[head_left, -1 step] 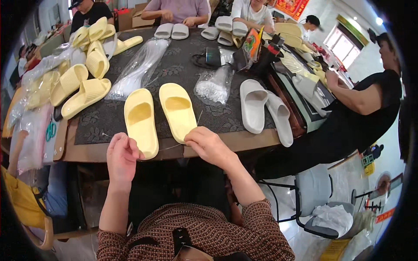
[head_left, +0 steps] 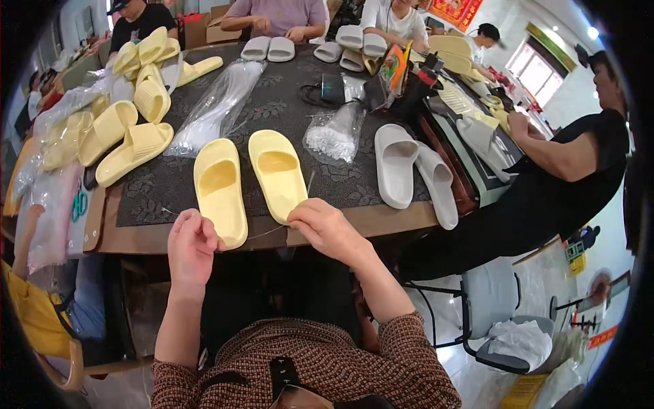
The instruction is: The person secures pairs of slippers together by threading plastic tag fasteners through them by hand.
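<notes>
The long work table (head_left: 381, 217), with a dark patterned mat (head_left: 279, 109) over most of it, carries the whole job, and judging by how things lie the work is well under way but far from over: a loose heap of yellow slippers (head_left: 129, 102) sits at the far left, grey and white pairs (head_left: 269, 48) wait along the far edge near other people, and a white pair (head_left: 412, 170) lies to the right, none of these visibly bagged. A clear empty bag (head_left: 218, 109) stretches diagonally across the mat, and a smaller clear bag of white pellets (head_left: 334, 136) stands beside it. The pair in hand, two yellow slippers (head_left: 248, 180), lies side by side at the near edge of the table, soles down, footbeds up, not yet in any bag. Their long axes run away from the person, toes toward the far side and heels toward the person, the two fanning slightly apart at the toes. The left hand (head_left: 192, 249) sits just off the heel of the left slipper, fingers curled together, apparently pinching a thin clear strand (head_left: 262, 232). The right hand (head_left: 327, 228) rests at the heel of the right slipper, fingers bent and closed, though what they grip I cannot tell.
</notes>
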A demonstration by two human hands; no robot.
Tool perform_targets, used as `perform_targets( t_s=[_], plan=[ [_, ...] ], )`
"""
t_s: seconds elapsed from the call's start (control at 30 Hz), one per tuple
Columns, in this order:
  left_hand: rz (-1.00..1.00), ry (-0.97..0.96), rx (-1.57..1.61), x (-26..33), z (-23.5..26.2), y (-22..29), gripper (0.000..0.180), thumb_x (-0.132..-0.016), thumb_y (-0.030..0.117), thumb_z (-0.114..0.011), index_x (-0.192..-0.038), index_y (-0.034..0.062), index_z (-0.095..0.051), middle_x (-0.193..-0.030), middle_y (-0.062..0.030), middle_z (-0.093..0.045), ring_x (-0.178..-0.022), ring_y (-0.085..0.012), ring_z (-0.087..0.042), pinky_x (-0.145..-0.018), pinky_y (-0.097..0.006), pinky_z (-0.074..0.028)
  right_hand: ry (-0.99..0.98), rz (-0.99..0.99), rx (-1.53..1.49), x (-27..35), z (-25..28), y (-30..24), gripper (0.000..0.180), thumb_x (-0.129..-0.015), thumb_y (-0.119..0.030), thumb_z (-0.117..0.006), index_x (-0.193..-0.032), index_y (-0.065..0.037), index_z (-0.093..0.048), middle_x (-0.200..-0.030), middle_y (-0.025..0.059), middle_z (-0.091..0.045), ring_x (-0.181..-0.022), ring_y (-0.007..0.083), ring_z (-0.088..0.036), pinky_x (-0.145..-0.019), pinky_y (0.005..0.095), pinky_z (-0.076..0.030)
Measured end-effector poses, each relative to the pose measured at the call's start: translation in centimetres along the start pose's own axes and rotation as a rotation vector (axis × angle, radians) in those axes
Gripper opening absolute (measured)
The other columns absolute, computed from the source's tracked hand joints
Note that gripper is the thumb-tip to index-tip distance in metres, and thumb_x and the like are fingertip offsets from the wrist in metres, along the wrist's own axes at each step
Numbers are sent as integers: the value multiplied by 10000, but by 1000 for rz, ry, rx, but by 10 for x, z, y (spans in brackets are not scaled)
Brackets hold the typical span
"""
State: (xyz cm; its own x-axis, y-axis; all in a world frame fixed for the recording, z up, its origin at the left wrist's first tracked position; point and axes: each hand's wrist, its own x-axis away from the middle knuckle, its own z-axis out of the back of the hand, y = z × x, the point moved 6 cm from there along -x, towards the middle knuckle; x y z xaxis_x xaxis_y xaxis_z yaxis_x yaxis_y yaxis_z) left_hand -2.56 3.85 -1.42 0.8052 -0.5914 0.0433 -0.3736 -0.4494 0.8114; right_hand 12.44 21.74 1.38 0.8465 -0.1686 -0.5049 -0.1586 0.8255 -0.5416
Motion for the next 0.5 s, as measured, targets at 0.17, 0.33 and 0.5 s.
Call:
perform_targets(
  t_s=[0.17,0.33,0.5],
  plan=[
    [146,-13,56,1,5,-12,65,-934,104,-466,-931,43,-487,-666,-22,-496,-526,-94,-471,-504,-276,-472,-8,98,-34,-5,9,-31,93,-807,-33,-615,-899,-20,-612,-876,114,-603,-836,288,-601,-732,360,-500],
    [104,22,45,3,14,-12,59,-922,67,-477,-970,36,-493,-684,-27,-507,-531,-100,-480,-504,-279,-470,-72,109,-60,-4,0,-41,97,-804,-38,-626,-898,-20,-607,-873,106,-609,-834,279,-607,-730,362,-502],
    [122,-52,-19,2,28,-14,116,-895,45,-498,-1003,13,-525,-757,-59,-558,-592,-131,-535,-527,-293,-474,-87,125,-91,-3,-7,-48,93,-806,-35,-621,-896,-22,-605,-872,104,-610,-830,281,-606,-727,359,-500]
  ],
)
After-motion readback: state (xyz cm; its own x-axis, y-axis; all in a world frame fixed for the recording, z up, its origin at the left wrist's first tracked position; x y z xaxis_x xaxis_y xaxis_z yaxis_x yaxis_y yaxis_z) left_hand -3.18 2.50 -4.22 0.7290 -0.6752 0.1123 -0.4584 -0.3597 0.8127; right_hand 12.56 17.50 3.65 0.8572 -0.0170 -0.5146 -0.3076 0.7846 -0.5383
